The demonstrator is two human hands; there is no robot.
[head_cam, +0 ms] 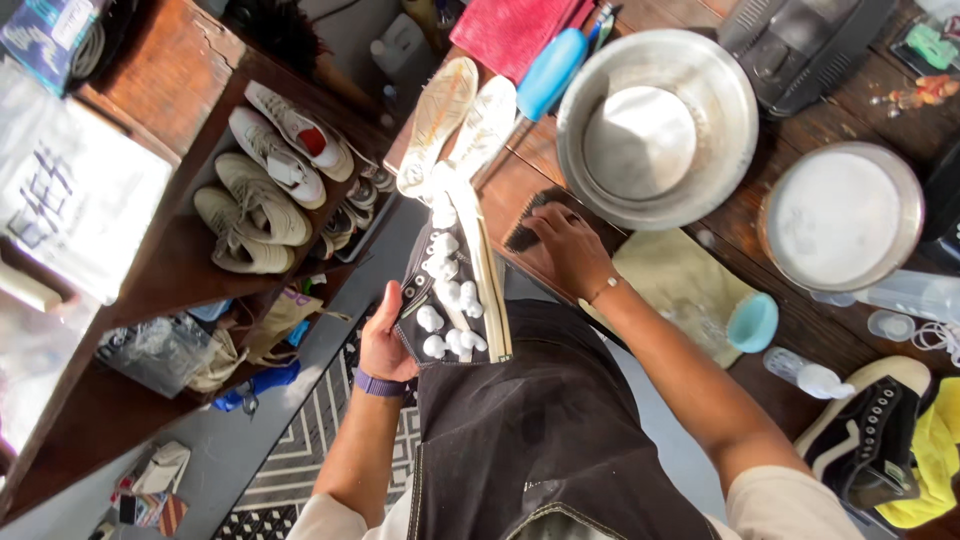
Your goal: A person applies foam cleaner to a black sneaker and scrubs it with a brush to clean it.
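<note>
My left hand (385,343) grips a black high-top canvas shoe (452,290) at its ankle, holding it over my dark apron (540,420). White foam blobs sit on the shoe's side, and its pale sole edge faces right. My right hand (570,250) is closed on a dark-bristled scrub brush (528,225) at the near edge of the wooden table (520,185), just right of the shoe. Two pale insoles (455,115) lie beyond the shoe's toe.
A large metal bowl (655,125) and a round pan of white liquid (842,215) stand on the table. A beige cloth (680,280), teal cup (752,322), small bottles and another black shoe (870,430) lie right. A wooden shelf (180,250) with white sneakers (265,190) stands left.
</note>
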